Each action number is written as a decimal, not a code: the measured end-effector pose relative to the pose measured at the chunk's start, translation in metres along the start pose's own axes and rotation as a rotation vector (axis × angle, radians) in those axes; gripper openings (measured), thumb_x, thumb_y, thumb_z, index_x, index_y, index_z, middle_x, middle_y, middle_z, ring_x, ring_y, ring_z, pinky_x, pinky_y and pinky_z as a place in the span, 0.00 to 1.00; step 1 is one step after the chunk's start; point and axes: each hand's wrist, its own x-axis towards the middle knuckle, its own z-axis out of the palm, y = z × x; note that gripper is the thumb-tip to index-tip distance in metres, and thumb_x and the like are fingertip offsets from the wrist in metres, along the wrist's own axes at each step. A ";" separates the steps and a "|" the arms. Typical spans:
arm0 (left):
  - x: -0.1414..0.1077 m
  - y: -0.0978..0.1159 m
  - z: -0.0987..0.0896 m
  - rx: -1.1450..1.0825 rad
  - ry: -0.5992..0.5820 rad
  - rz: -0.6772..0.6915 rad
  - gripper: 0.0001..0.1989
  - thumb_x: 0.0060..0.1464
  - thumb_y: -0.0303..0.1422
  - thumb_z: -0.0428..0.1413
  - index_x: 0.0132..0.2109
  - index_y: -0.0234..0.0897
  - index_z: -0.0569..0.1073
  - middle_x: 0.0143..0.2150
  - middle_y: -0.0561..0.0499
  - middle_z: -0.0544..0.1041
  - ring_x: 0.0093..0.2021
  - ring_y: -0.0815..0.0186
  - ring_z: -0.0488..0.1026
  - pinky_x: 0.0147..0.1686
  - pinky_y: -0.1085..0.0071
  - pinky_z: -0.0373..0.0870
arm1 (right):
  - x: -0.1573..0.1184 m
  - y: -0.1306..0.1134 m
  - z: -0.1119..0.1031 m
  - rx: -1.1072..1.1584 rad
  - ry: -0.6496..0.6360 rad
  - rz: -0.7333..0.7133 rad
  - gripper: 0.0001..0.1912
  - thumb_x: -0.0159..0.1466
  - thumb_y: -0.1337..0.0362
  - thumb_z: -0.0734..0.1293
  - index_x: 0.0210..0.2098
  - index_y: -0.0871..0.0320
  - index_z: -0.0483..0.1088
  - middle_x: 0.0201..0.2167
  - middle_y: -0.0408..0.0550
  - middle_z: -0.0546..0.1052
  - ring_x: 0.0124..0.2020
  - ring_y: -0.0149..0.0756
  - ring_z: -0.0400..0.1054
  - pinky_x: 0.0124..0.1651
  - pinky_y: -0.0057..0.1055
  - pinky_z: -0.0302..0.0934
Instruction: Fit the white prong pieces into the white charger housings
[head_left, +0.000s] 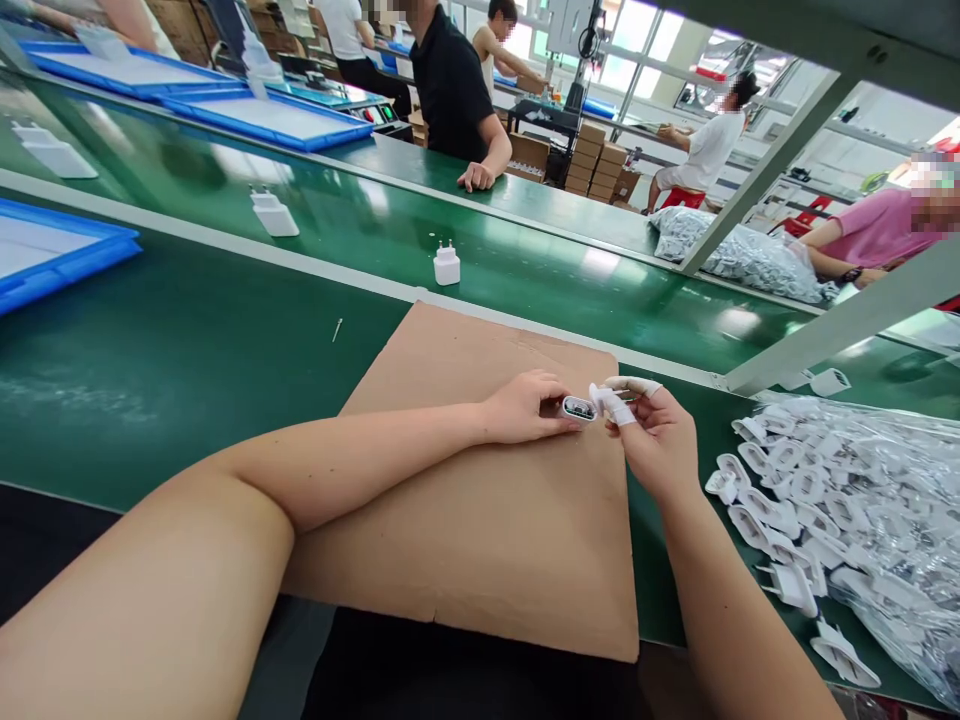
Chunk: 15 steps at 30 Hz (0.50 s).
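Observation:
Over the brown cardboard sheet, my left hand grips a white charger housing whose open end shows a circuit board inside. Just right of it, my right hand pinches a white plug cover with metal pins between thumb and index finger. White coverings wrap those two fingertips. The cover is very close to the housing's open end; whether they touch is unclear. At the right, many white plug covers lie heaped in and around a clear plastic bag.
Assembled white chargers, one of them straight ahead, stand on the green belt. Blue trays are at the left. A slanted metal post rises at the right. A person in black rests a hand across the belt.

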 end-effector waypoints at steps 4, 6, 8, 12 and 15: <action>0.000 0.003 -0.002 0.004 -0.021 -0.020 0.16 0.58 0.46 0.64 0.42 0.38 0.80 0.37 0.48 0.79 0.40 0.61 0.73 0.40 0.65 0.68 | 0.004 0.008 -0.004 0.030 -0.017 -0.067 0.14 0.61 0.53 0.75 0.40 0.54 0.76 0.45 0.51 0.82 0.43 0.42 0.77 0.50 0.44 0.74; 0.000 0.003 -0.003 0.009 -0.020 -0.025 0.16 0.58 0.46 0.64 0.42 0.38 0.80 0.38 0.48 0.79 0.40 0.61 0.73 0.41 0.65 0.68 | 0.004 0.010 -0.006 -0.051 0.025 -0.127 0.10 0.63 0.56 0.73 0.41 0.54 0.76 0.45 0.51 0.82 0.43 0.41 0.77 0.51 0.45 0.73; 0.000 0.003 -0.003 0.017 -0.016 -0.029 0.18 0.55 0.47 0.66 0.43 0.37 0.80 0.38 0.48 0.79 0.41 0.60 0.73 0.41 0.65 0.68 | 0.002 0.007 -0.008 -0.132 0.092 -0.196 0.13 0.65 0.59 0.71 0.49 0.53 0.75 0.48 0.52 0.81 0.43 0.41 0.76 0.52 0.46 0.72; 0.001 0.002 -0.002 0.011 -0.023 -0.034 0.18 0.54 0.48 0.67 0.42 0.37 0.80 0.38 0.48 0.78 0.41 0.60 0.73 0.42 0.65 0.68 | -0.003 0.000 -0.009 -0.274 0.054 -0.274 0.24 0.65 0.63 0.70 0.61 0.52 0.67 0.52 0.53 0.81 0.44 0.42 0.76 0.50 0.44 0.72; 0.001 0.001 0.000 -0.004 -0.016 -0.040 0.17 0.57 0.49 0.64 0.39 0.39 0.80 0.37 0.49 0.78 0.40 0.61 0.73 0.41 0.65 0.69 | -0.003 0.002 -0.008 -0.416 -0.082 -0.295 0.20 0.64 0.65 0.69 0.55 0.53 0.72 0.46 0.52 0.82 0.43 0.44 0.76 0.48 0.43 0.73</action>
